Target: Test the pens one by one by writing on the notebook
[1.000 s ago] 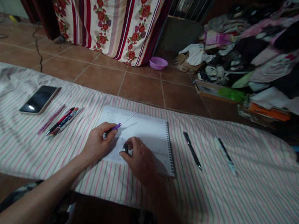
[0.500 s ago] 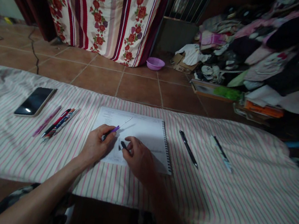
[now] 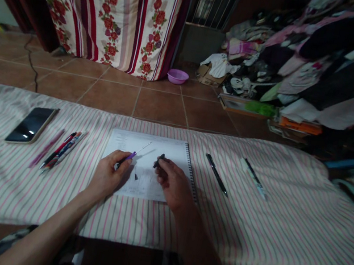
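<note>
My left hand (image 3: 110,171) is closed on a purple and dark pen (image 3: 130,156), whose thin pale refill sticks out toward the upper right, over the notebook. My right hand (image 3: 173,184) pinches a short black pen part (image 3: 159,160) between thumb and fingers, above the page. Both hands are over an open spiral notebook (image 3: 147,150) with some writing on it. On the paper between them lies a small dark cone-shaped piece (image 3: 136,177), apart from either hand.
A striped cloth (image 3: 281,240) covers the table. To the left lie a phone (image 3: 31,125), a pink-purple pen (image 3: 46,148) and several pens (image 3: 62,152). At right are a black pen (image 3: 216,174) and a light-and-black pen (image 3: 255,178). A purple basin (image 3: 177,77) stands on the tiled floor.
My right hand has lifted the black part up and right, away from the small dark piece, and turned it more upright. My left hand still holds the purple pen. The whole view shifted slightly.
</note>
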Available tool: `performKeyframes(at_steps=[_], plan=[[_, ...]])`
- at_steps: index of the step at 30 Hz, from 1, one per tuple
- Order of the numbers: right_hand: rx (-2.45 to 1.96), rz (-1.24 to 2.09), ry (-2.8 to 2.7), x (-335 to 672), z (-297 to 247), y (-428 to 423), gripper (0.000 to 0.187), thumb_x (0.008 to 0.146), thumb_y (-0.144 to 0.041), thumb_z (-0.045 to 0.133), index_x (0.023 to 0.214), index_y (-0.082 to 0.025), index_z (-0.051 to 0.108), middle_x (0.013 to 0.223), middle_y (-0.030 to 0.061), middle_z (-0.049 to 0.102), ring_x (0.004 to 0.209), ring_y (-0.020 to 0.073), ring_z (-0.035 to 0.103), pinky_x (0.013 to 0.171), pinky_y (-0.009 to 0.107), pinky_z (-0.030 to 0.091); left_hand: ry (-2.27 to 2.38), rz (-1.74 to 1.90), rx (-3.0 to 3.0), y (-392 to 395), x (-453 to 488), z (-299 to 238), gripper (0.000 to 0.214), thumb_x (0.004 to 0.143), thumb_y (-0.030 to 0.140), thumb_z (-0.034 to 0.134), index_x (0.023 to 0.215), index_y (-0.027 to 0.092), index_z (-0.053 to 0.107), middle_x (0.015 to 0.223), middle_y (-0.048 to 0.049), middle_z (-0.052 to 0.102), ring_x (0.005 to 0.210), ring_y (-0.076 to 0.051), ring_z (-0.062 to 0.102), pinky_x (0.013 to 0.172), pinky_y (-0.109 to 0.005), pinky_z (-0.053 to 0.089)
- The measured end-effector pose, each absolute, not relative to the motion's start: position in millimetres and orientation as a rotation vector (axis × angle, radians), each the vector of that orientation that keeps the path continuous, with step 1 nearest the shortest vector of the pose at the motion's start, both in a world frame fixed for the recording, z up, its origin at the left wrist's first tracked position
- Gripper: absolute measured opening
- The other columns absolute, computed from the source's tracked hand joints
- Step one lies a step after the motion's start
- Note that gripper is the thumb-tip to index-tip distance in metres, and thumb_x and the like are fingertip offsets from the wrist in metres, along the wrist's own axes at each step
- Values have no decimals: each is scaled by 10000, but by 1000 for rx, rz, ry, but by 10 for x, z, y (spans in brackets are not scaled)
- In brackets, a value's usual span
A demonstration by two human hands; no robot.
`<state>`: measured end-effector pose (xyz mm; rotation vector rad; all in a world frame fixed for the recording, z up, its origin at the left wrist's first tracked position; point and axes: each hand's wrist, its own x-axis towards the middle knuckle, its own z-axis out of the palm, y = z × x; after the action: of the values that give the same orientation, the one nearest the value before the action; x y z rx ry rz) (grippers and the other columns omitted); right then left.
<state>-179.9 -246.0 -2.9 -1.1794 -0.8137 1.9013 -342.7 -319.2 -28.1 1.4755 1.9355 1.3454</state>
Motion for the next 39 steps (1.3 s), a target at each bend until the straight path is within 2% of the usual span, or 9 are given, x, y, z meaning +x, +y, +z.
performKeyframes(at_steps=[5, 11, 39], plan=[[-1115, 1815, -688, -1777, -22, -2401, 252, 526, -300, 761, 693, -177, 617, 691, -8, 641, 627, 104, 586, 471, 181, 363, 1951, 1267, 1598, -3211, -3402, -244, 217, 843, 297, 485, 936, 177, 640, 851, -53, 651, 786, -170, 601, 727, -317, 473], [-1055, 1689, -738, -1751, 0, -2374, 229, 592, -313, 732, 756, -207, 613, 752, -20, 659, 694, 120, 628, 547, 207, 417, 1940, 1192, 1711, -3234, -3351, -199, 208, 846, 279, 481, 938, 191, 645, 841, -45, 649, 789, -170, 609, 722, -305, 476], [-1053, 1618, -922, -1716, 7, -2382, 325, 617, -393, 719, 862, -208, 612, 888, 27, 679, 779, 162, 645, 574, 216, 429, 1938, 1133, 1794, -3214, -3301, -242, 213, 867, 284, 456, 951, 202, 634, 832, -40, 644, 764, -159, 615, 697, -279, 481]])
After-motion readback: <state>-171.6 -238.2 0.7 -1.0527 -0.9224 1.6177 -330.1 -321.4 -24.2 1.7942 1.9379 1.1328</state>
